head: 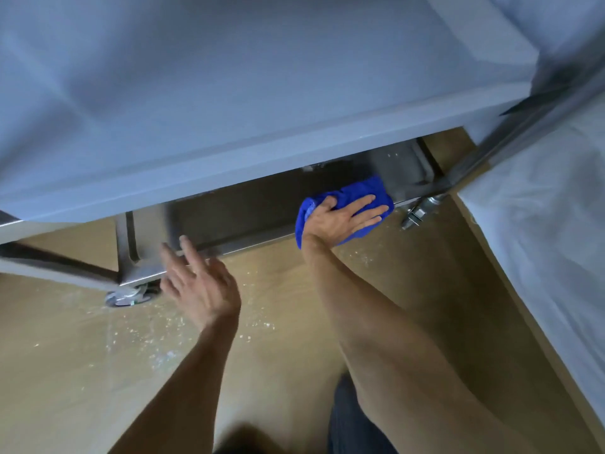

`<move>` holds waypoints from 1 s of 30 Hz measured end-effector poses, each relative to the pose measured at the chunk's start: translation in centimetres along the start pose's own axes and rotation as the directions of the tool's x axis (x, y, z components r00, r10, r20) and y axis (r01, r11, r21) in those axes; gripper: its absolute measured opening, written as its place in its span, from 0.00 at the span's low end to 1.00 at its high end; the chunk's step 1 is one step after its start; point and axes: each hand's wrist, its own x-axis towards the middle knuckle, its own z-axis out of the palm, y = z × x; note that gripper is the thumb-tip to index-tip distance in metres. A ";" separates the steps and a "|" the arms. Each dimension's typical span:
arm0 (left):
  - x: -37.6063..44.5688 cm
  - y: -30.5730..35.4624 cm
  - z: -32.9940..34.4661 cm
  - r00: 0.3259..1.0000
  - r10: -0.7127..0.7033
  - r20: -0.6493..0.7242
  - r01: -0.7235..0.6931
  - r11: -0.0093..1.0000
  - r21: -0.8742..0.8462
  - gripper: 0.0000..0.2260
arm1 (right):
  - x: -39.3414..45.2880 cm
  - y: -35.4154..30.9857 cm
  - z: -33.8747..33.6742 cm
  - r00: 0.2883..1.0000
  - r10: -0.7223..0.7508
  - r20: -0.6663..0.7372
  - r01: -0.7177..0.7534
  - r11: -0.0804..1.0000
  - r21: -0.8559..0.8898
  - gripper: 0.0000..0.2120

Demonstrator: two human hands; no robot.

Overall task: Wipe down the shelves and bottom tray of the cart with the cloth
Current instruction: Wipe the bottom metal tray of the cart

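Reaching forward from the bottom of the view, two bare forearms cross above a tan floor (82,371) speckled with pale flecks, with a dark trouser leg (347,421) between them. Nearest, the left hand (199,283) hovers with fingers straight and spread, holding nothing, its fingertips (185,240) just at the front rim of the cart's bottom tray (248,217); whether they touch the metal I cannot tell. Beside it, a caster wheel (126,296) sits under the tray's left corner. Further out, the right hand (343,217) lies flat with straight fingers pressing on the blue cloth (363,191), which is bunched on the right end of the bottom tray, near the front rim and the right corner post (510,139). A second caster (422,211) shows just right of the cloth. Above and beyond, a grey shelf (229,93) overhangs most of the tray. White fabric (540,224) hangs along the right side.
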 end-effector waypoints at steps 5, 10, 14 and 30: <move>-0.1 10.2 2.8 0.906 0.262 0.333 -0.302 0.951 0.072 0.28 | 7.1 0.3 -2.8 0.998 0.059 -0.035 -0.059 0.998 0.015 0.39; 1.9 11.6 3.9 0.888 0.257 0.381 -0.374 0.887 0.272 0.27 | 16.6 0.7 -6.2 0.981 0.143 -0.131 -0.132 0.988 0.085 0.36; 3.1 12.4 3.6 0.887 0.223 0.404 -0.353 0.892 0.284 0.22 | 15.9 0.7 -5.8 0.975 0.119 -0.190 -0.096 0.988 0.124 0.35; 1.9 12.9 1.1 0.905 0.147 0.399 -0.215 0.968 0.130 0.14 | 14.4 2.3 -5.3 0.997 0.027 -0.068 -0.033 0.996 -0.081 0.36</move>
